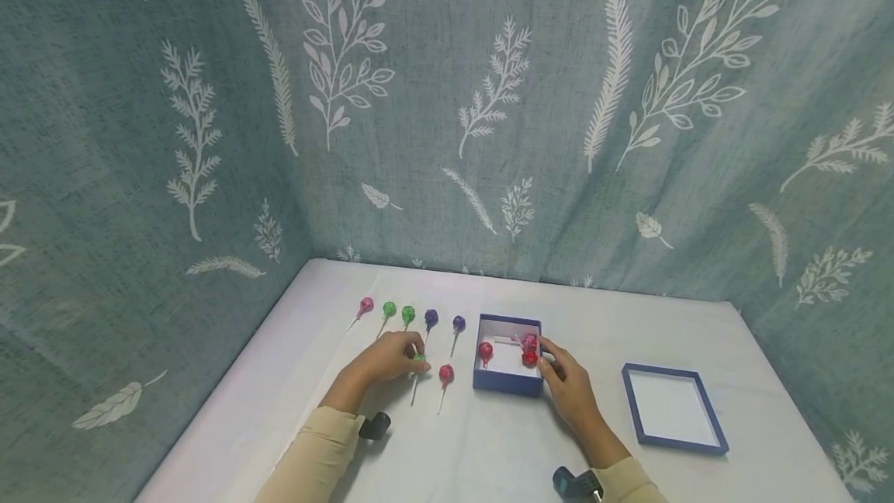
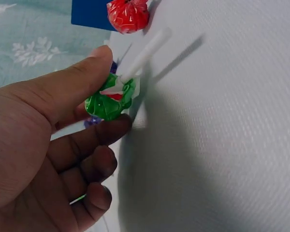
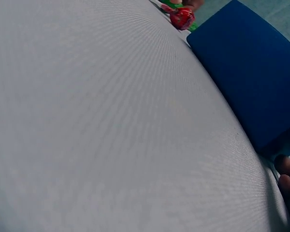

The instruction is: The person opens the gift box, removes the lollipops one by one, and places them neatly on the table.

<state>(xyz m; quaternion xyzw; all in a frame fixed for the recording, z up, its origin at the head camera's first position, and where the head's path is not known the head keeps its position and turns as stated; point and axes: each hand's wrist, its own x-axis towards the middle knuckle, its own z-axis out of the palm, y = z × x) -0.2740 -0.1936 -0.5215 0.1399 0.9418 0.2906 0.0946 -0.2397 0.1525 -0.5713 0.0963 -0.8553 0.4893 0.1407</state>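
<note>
Left hand pinching a green lollipop, right hand on the blue box

Nearest: a tan sleeve below each hand, left sleeve [image 1: 310,449] and right sleeve [image 1: 628,481], with a dark wrist camera at each cuff. Worktop [image 1: 457,464] white, running out between the forearms.

Right hand [image 1: 569,386]: grips the box's right wall, fingers bent at the rim. Well to its right, a shallow lid [image 1: 680,445], white inside, blue edge.

Red lollipop [image 1: 446,372] just right of the left hand, stick toward the person.

Left hand [image 1: 391,355]: narrow, thumb and fingers closed on the wrapped head of a green lollipop [image 2: 104,104]; white stick juts out from the grip, back toward the person. Remaining fingers loosely curled below in the left wrist view.

Blue box [image 1: 507,383] between the hands, touching the right one, white inside. In it, on the side nearer the left hand, a red lollipop [image 1: 485,350]; close by the right hand's fingers, a pink one [image 1: 528,341] and another red [image 1: 529,359], touching or nearly so.

Beyond the left hand, a loose row, left to right: pink lollipop [image 1: 366,304], two green lollipops [image 1: 389,308], two purple lollipops [image 1: 431,317].

Farthest, past both hands: grey-green curtain [image 1: 433,123], white leaf print
</note>
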